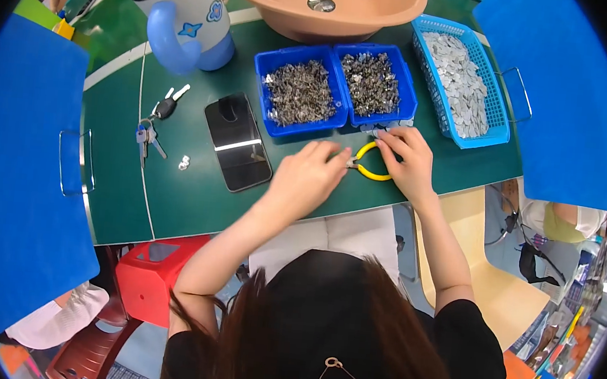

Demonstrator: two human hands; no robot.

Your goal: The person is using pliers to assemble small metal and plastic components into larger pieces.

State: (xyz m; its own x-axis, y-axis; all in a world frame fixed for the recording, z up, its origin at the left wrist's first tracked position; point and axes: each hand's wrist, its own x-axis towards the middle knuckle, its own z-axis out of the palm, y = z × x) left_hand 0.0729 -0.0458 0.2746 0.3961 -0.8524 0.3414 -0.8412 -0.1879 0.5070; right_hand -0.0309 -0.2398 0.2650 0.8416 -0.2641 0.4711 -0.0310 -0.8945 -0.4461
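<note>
Jutting from right grip (pixel 414 162): yellow pliers (pixel 368 172)

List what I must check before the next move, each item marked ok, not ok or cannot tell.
1. Yellow-handled pliers in the right hand: ok.
2. Left hand at the pliers' tip: ok, fingertips beside it.
3. Small piece gripped at the tip: cannot tell, too small and partly hidden.
4. Two blue trays stocked: ok, both hold small metal parts.
5. Light-blue basket stocked: ok, full of silvery discs.
6. Phone well away from the left wrist: not ok, they appear close together.
</note>
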